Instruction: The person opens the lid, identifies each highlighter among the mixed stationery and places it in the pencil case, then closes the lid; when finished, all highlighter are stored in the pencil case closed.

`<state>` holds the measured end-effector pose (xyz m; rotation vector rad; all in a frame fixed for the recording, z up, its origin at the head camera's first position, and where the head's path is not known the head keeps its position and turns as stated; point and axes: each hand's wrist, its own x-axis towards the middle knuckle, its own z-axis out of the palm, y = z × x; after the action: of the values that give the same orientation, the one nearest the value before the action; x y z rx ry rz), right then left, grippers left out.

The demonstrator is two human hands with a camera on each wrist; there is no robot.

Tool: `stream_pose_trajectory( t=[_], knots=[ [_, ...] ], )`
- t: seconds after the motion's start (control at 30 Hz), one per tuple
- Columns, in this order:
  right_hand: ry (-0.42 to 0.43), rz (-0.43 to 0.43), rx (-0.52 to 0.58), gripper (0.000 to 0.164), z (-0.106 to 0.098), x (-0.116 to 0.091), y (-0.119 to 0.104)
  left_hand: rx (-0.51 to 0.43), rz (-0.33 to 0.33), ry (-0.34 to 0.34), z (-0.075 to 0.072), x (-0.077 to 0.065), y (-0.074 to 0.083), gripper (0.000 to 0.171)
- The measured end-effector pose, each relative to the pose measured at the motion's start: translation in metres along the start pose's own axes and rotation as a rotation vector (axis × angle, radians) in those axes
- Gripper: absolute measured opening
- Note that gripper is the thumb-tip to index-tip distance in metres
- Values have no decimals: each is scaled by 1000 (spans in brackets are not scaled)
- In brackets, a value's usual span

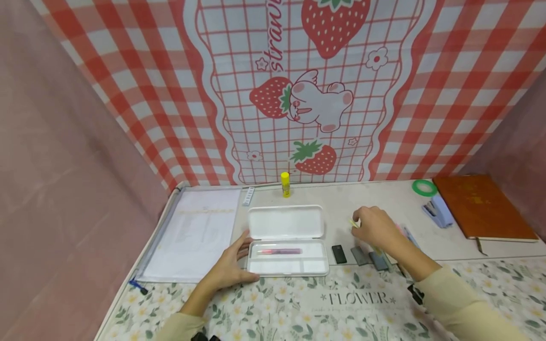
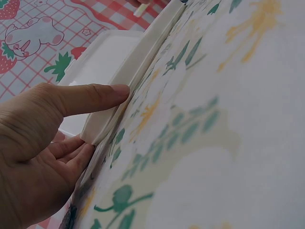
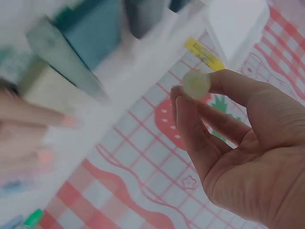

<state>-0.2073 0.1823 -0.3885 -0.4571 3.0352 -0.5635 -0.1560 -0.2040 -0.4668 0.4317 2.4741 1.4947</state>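
Observation:
A white pencil case (image 1: 287, 273) lies with its lid (image 1: 286, 222) raised at the back. Inside its longer compartment is a pink-purple pen (image 1: 280, 251). My left hand (image 1: 232, 265) holds the case at its left front corner; in the left wrist view the thumb (image 2: 95, 98) lies along the front wall and the fingers wrap the corner. To the right of the case, my right hand (image 1: 377, 229) pinches a pale yellow pen (image 3: 196, 84) between thumb and fingertips, its round end towards the right wrist camera. The hand hides much of it in the head view.
Black (image 1: 339, 254), grey (image 1: 359, 255) and blue-grey blocks (image 1: 378, 260) lie below my right hand, with pens (image 1: 410, 237) beyond. A glue stick (image 1: 285, 184) stands behind the case. Papers (image 1: 192, 232) lie left; a stapler (image 1: 438, 211), green tape (image 1: 424, 188) and brown notebook (image 1: 484, 208) right.

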Motion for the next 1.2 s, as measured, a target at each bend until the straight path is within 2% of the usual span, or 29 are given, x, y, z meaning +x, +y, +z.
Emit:
stream_pose_trajectory(
  t=[0.27,0.47,0.7,0.9,1.03,1.2],
  knots=[
    [-29,-53,-10,23,-12,11,-19,-24,-5,-4,-1,1,-2,122],
    [-23,-178,-64,24,-10,20,-61,-27,-7,-5,-1,1,-4,123],
    [-27,-359,-160,25,19,34,-114,-45,-7,-8,-2,3,-3,124],
    [-100,-442,-173,26,47,48,-150,-50,-22,-8,-3,4,-2,125],
    [-121,-471,-189,22,58,51,-163,-41,-27,-8,-3,5,-4,124],
    [-107,-485,-273,19,76,53,-166,-32,-16,-21,-3,4,-5,123]
  ],
)
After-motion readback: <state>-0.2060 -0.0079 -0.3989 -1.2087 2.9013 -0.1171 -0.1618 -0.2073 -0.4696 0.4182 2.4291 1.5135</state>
